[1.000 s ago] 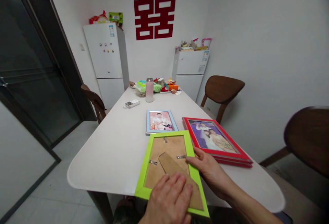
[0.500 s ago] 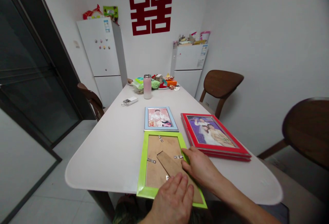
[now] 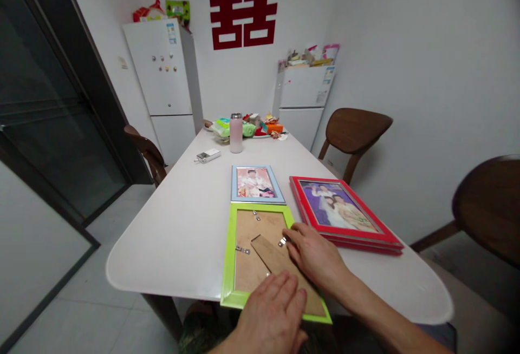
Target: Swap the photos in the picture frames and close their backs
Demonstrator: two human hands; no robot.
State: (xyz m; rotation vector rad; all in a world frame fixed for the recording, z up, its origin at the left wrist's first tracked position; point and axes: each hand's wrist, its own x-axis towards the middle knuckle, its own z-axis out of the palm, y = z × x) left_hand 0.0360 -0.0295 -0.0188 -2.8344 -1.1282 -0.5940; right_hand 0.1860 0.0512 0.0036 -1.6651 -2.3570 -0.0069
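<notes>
A lime-green picture frame point(image 3: 229, 256) lies face down at the table's near edge, its lower end overhanging. Its brown backing board point(image 3: 247, 273) carries a hinged stand leg point(image 3: 270, 256) and small metal turn clips, one at the left point(image 3: 242, 250) and one at the top point(image 3: 256, 215). My left hand point(image 3: 272, 308) rests flat over the lower part of the backing, fingers extended. With bent fingers, my right hand point(image 3: 319, 254) grips the right-hand metal clip point(image 3: 282, 242), which sits at a slant. The bottom of the backing is partly hidden by my left hand.
A light-blue framed photo point(image 3: 258, 185) lies just beyond the green frame. Stacked red framed photos point(image 3: 341, 208) are at the right. Farther off stand a pink bottle point(image 3: 236, 133), a small white device point(image 3: 208, 155) and a pile of packets point(image 3: 223, 128). Wooden chairs point(image 3: 357, 129) flank the table.
The right-hand clip has turned from lying across the frame's edge to a slant, with my right fingers now on it. My left hand stays on the backing. The view has shifted slightly.
</notes>
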